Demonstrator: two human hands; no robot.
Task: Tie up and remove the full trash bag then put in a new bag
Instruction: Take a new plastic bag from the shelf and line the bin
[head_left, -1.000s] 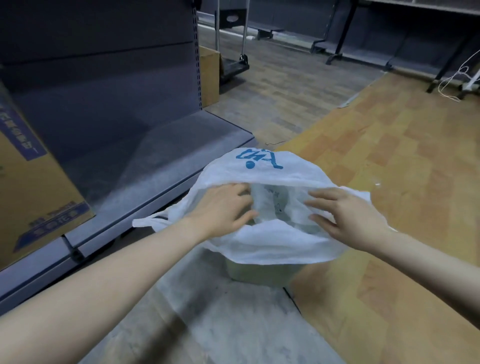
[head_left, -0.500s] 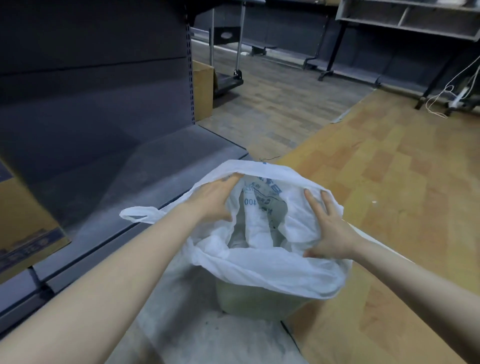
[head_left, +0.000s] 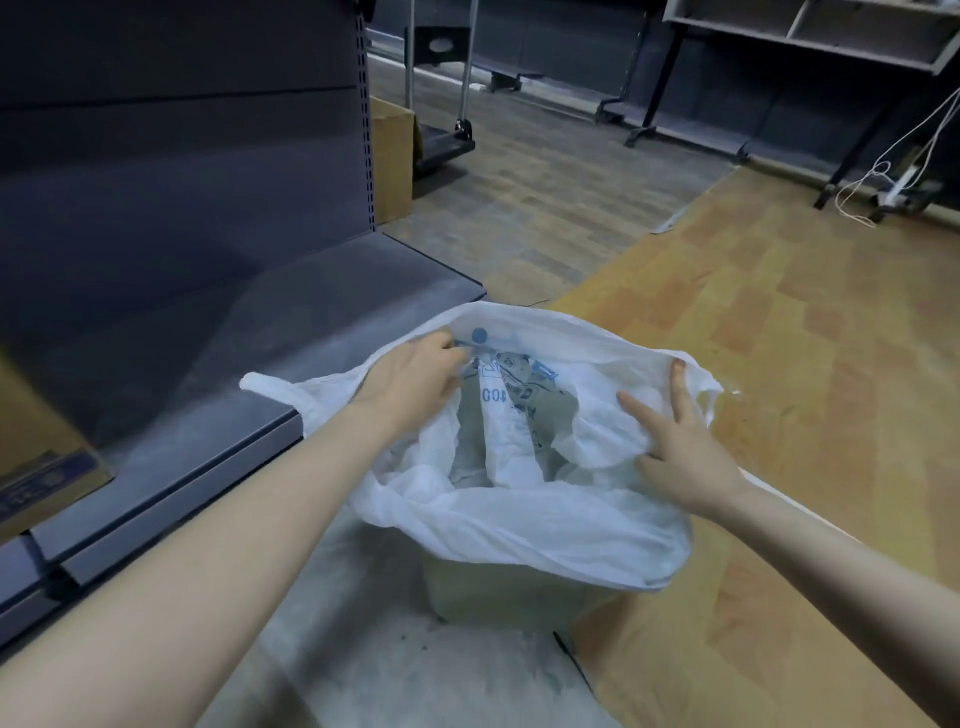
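Note:
A white plastic bag (head_left: 545, 525) with blue print lies open over a pale green bin (head_left: 498, 592) on the floor, its near edge draped over the bin's front. My left hand (head_left: 415, 379) grips the bag's far left rim, fingers curled into the plastic. With its fingers spread and straight, my right hand (head_left: 675, 441) presses the bag's right side outward. One bag handle (head_left: 270, 387) sticks out to the left.
A dark metal shelf base (head_left: 208, 364) runs along the left, with a cardboard box (head_left: 36, 467) on it. Another box (head_left: 392, 156) and a cart (head_left: 441, 140) stand behind. Table legs (head_left: 654, 78) and white cables (head_left: 883, 176) are at the far right.
The bag's mouth has been pulled wider and lower over the bin. My left hand moved to the far rim, and my right hand spread out against the right side.

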